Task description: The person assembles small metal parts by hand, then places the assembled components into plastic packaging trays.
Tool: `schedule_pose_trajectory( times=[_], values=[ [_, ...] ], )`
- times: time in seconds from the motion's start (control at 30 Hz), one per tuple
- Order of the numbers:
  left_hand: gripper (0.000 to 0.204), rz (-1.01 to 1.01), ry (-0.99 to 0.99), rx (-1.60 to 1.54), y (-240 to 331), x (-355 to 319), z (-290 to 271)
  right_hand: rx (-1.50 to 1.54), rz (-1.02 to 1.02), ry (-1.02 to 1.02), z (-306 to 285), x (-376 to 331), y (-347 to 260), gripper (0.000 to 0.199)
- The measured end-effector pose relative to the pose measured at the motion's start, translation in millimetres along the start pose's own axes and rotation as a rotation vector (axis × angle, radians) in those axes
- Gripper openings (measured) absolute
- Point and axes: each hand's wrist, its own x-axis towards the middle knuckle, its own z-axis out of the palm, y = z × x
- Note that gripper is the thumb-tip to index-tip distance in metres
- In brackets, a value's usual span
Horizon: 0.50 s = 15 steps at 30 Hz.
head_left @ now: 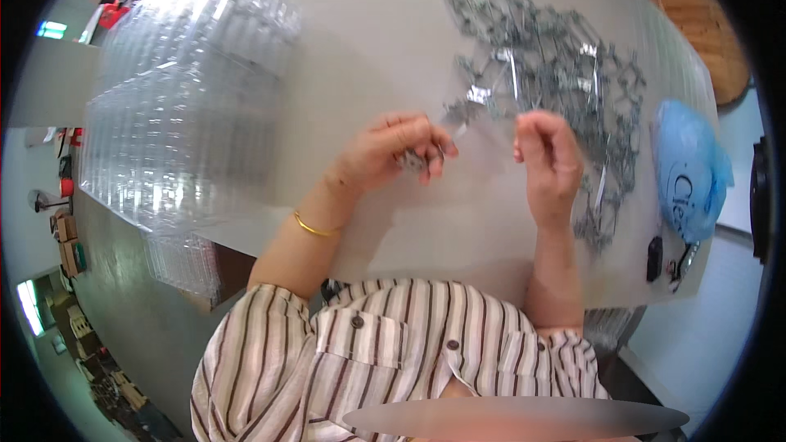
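My left hand (391,147) is closed around a small grey metal part (412,161), whose end shows below the fingers. A thin shiny piece pokes out by its fingertips, too blurred to name. To its right, my right hand (548,165) is raised with fingers curled into a pinch; whatever they hold, if anything, is hidden. Just beyond both hands spreads a loose pile of grey metal parts (565,74), long and thin with wider ends. Some of them catch the light. The pile reaches down the right side of the pale table (360,41).
Tall stacks of clear plastic trays (184,106) cover the table's left side. At the right edge lie a blue plastic bag (692,168) and a small black object (654,259). A round wooden stool (712,41) stands beyond the far right edge.
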Motion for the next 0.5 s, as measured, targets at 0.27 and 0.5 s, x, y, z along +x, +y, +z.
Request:
schedule_pose_trajectory(
  times=[0.27, 0.5],
  values=[
    [0.032, 0.069, -0.089, -0.015, -16.9, 2.2, -4.1, 0.130, 0.132, -0.044, 9.0, -16.3, -0.7, 0.011],
    [0.028, 0.038, -0.073, 0.047, -14.8, -1.7, 3.1, 0.064, 0.118, -0.102, 12.9, -22.9, -0.8, 0.007]
  ],
)
